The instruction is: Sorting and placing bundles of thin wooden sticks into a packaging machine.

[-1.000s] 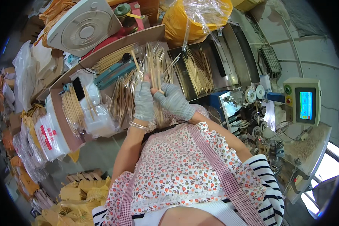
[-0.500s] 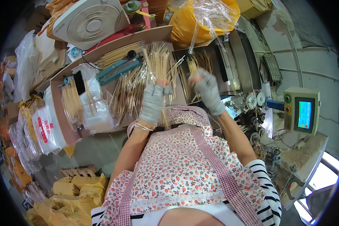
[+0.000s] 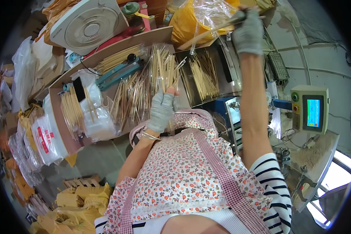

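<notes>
My left hand (image 3: 162,111), in a grey glove with bare fingertips, is closed round a bundle of thin bamboo sticks (image 3: 165,70) in front of my apron. The sticks stand up out of the fist, some in clear plastic wrap. My right hand (image 3: 249,33), gloved alike, is raised at the far right beside the yellow bag (image 3: 183,23). From its fingers a long pale stick (image 3: 210,34) slants down to the left; motion blurs it, and I cannot tell whether it is one or several. Below that hand, a metal tray (image 3: 186,76) holds loose bamboo sticks (image 3: 202,76).
A cardboard-walled bench (image 3: 109,46) carries wrapped sticks (image 3: 134,93), a teal tool (image 3: 119,74), a black phone (image 3: 78,89) and clear bags (image 3: 99,124). Behind stand a white fan (image 3: 91,29) and a green-lidded jar (image 3: 132,9). Machinery with a control screen (image 3: 312,113) is at right.
My right hand has risen from over the metal tray to beside the yellow bag, with a long stick now in it. The tray's sticks show more fully. My left hand keeps its bundle.
</notes>
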Demonstrator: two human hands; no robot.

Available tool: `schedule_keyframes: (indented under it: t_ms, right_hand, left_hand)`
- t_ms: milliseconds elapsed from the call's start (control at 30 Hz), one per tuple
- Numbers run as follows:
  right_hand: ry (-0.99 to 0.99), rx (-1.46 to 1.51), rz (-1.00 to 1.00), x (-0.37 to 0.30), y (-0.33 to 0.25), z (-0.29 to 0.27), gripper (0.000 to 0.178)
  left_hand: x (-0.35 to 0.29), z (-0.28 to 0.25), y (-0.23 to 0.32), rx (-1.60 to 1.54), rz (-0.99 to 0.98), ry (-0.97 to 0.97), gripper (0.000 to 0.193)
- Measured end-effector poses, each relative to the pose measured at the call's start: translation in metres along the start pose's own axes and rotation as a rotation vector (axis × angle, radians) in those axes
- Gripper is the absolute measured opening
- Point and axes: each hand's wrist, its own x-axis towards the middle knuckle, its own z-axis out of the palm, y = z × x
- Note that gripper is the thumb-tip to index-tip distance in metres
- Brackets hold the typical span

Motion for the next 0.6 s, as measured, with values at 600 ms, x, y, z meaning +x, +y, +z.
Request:
schedule_keyframes:
  t_ms: [600]
  right_hand:
    - [0.101,-0.861,0.014,-0.019,-0.009,0.028,0.017]
  left_hand:
    - [0.003,0.001,0.003,-0.023,-0.053,-0.057,0.029]
